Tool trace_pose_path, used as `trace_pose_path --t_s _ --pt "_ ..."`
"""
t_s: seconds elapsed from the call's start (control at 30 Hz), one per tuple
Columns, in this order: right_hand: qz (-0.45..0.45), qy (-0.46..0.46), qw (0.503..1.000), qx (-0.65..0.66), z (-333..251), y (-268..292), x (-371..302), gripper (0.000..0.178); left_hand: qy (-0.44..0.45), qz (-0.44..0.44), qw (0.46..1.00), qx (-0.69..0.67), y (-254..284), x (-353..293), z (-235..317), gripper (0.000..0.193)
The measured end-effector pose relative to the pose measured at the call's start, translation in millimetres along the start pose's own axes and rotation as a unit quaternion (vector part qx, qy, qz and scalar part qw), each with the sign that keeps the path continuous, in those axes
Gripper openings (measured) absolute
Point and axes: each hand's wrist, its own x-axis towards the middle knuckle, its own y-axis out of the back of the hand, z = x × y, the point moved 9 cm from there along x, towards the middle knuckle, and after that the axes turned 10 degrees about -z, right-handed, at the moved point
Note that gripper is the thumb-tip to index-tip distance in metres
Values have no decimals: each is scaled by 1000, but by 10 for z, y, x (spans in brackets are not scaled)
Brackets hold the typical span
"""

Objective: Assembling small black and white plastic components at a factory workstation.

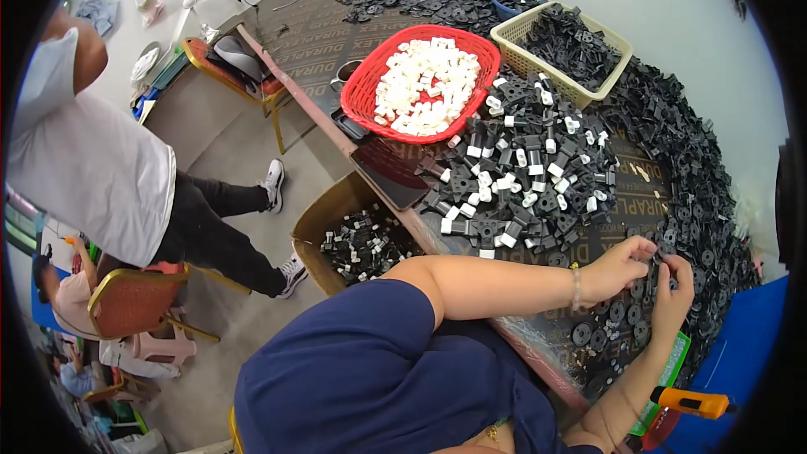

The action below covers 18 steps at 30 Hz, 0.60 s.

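My left hand (620,271), with a bracelet at its wrist, reaches over the right side of the table. Close beside it is my right hand (674,292). The fingers of both are closed around a small black plastic part (661,254), mostly hidden by the fingertips. Beneath and around my hands lie round black plastic discs (616,311). Left of them spreads a heap of black plastic pieces with white ends (521,172). A long bank of loose black plastic parts (714,193) runs along the wall side.
A red basket (353,88) of white pieces and a cream basket (504,38) of black parts stand farther back. A cardboard box (309,240) sits beside the table edge. Near my right forearm are an orange-handled tool (693,402) and a green tray (675,361). A person (92,168) stands at left.
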Motion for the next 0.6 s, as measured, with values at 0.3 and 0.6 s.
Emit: trace_pose_path --t_s 0.3,0.6 --pt "-1 -85 995 -55 603 73 -45 15 -42 -2 990 133 240 -65 -362 30" --pt "3 -76 996 -48 585 -67 -94 16 -10 -31 987 155 192 -102 -366 30"
